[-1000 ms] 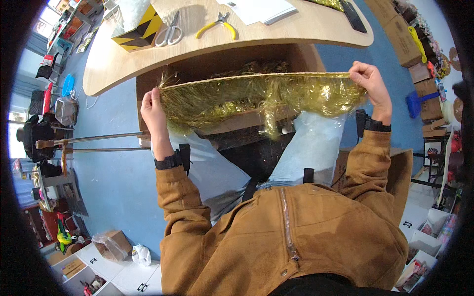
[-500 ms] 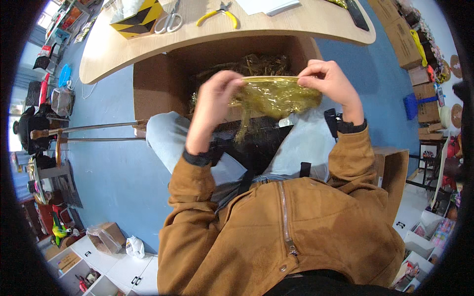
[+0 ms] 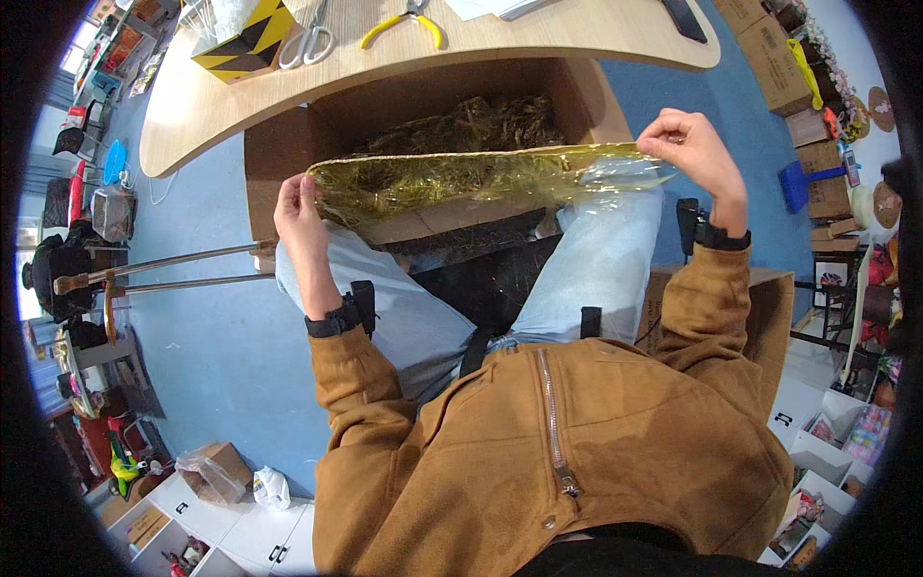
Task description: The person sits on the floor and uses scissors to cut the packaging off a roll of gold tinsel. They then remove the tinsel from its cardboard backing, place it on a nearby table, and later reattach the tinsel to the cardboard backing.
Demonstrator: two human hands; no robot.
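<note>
A strip of shiny, see-through yellow film [image 3: 452, 178] with a folded upper edge is stretched between my hands above my knees. My left hand [image 3: 300, 213] pinches its left end between thumb and fingers. At the other end, my right hand [image 3: 694, 154] grips the upper corner, held a little higher. The film's lower part hangs loose and crinkled over an open cardboard box [image 3: 279, 163] between my legs and the table. More crumpled yellow film [image 3: 500, 120] lies inside that box.
On the wooden table [image 3: 385, 72] lie grey scissors [image 3: 308, 46], yellow-handled pliers [image 3: 404, 29], white paper and a black-and-yellow striped box [image 3: 245, 43]. Two metal rods [image 3: 183, 264] reach in from the left. Another cardboard box [image 3: 769, 327] stands at my right side.
My hands have moved apart, the left one outward and downward, the right one outward. The bunched film between them is now drawn out into a long strip.
</note>
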